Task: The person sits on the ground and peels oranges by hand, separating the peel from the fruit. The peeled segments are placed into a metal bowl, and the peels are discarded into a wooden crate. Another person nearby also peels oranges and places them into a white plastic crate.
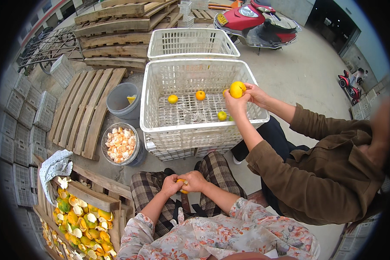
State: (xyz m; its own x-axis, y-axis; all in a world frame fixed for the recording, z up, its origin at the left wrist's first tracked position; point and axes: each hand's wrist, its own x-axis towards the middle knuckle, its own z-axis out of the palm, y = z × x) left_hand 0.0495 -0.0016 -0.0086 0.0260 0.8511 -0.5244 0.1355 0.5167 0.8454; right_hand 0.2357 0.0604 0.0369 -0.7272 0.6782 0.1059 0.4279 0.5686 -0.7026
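Observation:
Over my lap, my left hand [171, 185] and my right hand [193, 181] meet around one orange citrus fruit [182, 182], whose peel hangs partly loose below the fingers. The fingers hide much of it. Before me stands a white plastic crate [195, 128] with several yellow, orange and green citrus fruits [200, 95] on its floor. A glass-clear or plastic bucket [138, 152] left of my knees holds peeled citrus fruits [120, 144]. Behind it, a grey bucket [120, 110] has a yellow piece inside. Many peels [84, 227] lie heaped at my lower left.
At my right, a co-worker in a brown sleeve [279, 175] holds a yellow citrus fruit [237, 89] over the crate. Wooden pallets [87, 110] lie left, with more stacked behind. A polka-dot cloth [55, 165] hangs beside the peels. A red scooter [256, 24] stands beyond the crates.

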